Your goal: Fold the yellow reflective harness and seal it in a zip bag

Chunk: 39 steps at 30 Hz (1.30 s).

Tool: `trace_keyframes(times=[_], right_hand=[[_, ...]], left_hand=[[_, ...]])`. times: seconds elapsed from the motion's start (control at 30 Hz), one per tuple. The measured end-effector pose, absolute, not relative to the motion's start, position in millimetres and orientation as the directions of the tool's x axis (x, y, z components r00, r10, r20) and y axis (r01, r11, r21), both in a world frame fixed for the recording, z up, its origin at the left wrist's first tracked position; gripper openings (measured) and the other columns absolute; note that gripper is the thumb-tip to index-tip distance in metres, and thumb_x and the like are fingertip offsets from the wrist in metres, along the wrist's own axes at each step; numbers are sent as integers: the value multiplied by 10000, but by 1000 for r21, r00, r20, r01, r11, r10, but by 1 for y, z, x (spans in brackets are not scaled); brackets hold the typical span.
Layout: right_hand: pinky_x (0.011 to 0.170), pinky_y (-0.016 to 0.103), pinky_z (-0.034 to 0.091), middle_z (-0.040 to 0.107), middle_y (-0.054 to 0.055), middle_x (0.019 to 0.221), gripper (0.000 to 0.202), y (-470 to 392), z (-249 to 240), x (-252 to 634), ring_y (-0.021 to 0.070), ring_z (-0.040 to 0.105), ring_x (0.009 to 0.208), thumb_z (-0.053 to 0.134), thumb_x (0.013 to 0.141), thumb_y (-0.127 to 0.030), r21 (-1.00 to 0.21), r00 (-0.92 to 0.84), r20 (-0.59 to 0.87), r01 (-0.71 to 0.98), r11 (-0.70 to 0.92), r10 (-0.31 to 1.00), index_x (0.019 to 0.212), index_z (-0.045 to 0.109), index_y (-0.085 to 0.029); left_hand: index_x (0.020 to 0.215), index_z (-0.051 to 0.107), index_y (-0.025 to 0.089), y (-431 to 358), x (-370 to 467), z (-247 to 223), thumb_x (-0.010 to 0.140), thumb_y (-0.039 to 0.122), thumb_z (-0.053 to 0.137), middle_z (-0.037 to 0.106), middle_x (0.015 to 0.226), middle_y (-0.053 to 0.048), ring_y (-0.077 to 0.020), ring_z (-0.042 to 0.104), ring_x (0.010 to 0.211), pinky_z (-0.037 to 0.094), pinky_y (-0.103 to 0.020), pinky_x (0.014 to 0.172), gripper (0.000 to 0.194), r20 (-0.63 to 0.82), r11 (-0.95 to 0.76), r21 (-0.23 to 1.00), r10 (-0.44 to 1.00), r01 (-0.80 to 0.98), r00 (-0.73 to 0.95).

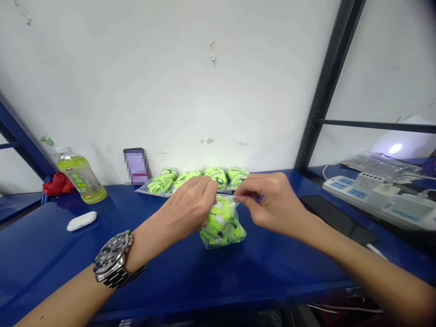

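Note:
A clear plastic bag [222, 225] with bright yellow-green and grey strap-like material inside hangs between my hands, over the blue table. My left hand [190, 202], below a metal wristwatch [112, 258], is closed on the bag's upper left edge. At the upper right corner my right hand [269, 197] pinches the bag between thumb and index finger. Just behind my hands, several similar filled bags [163, 180] lie in a row against the wall.
On the blue table [163, 268] stand a green drink bottle [81, 177] and a phone [136, 165], with a white case [82, 221] and red cloth [58, 184] at left. Right are a dark phone [337, 218], a power strip [361, 190] and a black post [327, 81].

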State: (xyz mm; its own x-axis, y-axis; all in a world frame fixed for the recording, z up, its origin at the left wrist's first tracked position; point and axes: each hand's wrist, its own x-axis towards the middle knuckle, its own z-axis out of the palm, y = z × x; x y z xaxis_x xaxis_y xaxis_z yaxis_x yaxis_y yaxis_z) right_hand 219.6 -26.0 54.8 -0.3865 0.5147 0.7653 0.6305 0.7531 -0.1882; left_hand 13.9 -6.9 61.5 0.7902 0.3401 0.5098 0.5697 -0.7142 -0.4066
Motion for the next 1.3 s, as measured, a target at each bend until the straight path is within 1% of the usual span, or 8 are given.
trace_keyframes(times=[0.17, 0.4, 0.63, 0.73, 0.93, 1.03, 1.17, 1.3], right_hand=[[485, 225, 349, 619, -5, 551, 174, -26, 57, 230, 97, 501, 495, 551, 705, -49, -265, -323, 757, 643, 719, 568, 620, 657, -157], [482, 237, 346, 631, 12, 567, 205, -28, 56, 225, 101, 501, 489, 521, 717, -42, -185, -367, 782, 634, 751, 503, 605, 653, -150], [483, 252, 387, 664, 10, 578, 157, -26, 59, 241, 135, 563, 515, 569, 705, -83, -338, -242, 733, 682, 649, 636, 619, 666, -171], [464, 251, 393, 659, 5, 555, 158, -25, 57, 245, 142, 565, 505, 577, 691, -95, -372, -210, 725, 682, 629, 656, 586, 655, -182], [449, 245, 388, 640, 0, 524, 188, -21, 55, 251, 134, 559, 478, 533, 672, -68, -311, -223, 761, 699, 644, 609, 534, 602, -176], [551, 280, 468, 713, 34, 737, 110, -27, 62, 257, 177, 630, 632, 594, 737, -165, -298, -307, 682, 713, 635, 664, 775, 696, -183], [708, 360, 507, 665, 101, 1150, 693, -46, 69, 247, 287, 635, 955, 736, 683, -441, -183, -414, 601, 761, 623, 683, 1311, 534, -227], [556, 282, 444, 720, 34, 840, 416, -53, 75, 238, 214, 647, 693, 707, 754, -408, -179, -548, 365, 752, 635, 752, 1146, 655, -282]], left_hand=[[823, 490, 152, -5, 5, 69, 891, 67, 361, 516, 752, -44, -146, 463, 665, 388, -263, 603, 168, 504, -785, -301, 350, 541, 789], [729, 435, 166, -7, 7, 63, 789, -17, 311, 483, 671, -29, -133, 414, 560, 316, -246, 488, 229, 501, -692, -376, 408, 616, 764], [839, 476, 157, -5, -7, 64, 944, 147, 373, 520, 738, -28, -133, 465, 606, 357, -262, 550, 147, 455, -772, -246, 442, 586, 773], [789, 427, 176, -7, -13, 60, 875, 38, 359, 477, 676, 5, -118, 407, 530, 321, -258, 511, 176, 400, -754, -225, 506, 617, 764], [750, 370, 190, -7, -5, 51, 850, -8, 317, 450, 678, 2, -119, 430, 570, 341, -234, 515, 228, 535, -788, -242, 379, 567, 755], [756, 402, 179, -6, -2, 51, 938, 91, 355, 470, 691, -5, -120, 436, 598, 355, -238, 538, 207, 585, -800, -252, 322, 544, 744], [803, 465, 164, -17, 9, 53, 959, 141, 404, 495, 712, -6, -114, 442, 613, 369, -234, 556, 169, 645, -838, -234, 245, 493, 724], [969, 505, 156, -30, 21, 54, 969, 212, 432, 540, 751, -5, -110, 486, 641, 414, -230, 604, 92, 708, -880, -176, 199, 441, 678]])
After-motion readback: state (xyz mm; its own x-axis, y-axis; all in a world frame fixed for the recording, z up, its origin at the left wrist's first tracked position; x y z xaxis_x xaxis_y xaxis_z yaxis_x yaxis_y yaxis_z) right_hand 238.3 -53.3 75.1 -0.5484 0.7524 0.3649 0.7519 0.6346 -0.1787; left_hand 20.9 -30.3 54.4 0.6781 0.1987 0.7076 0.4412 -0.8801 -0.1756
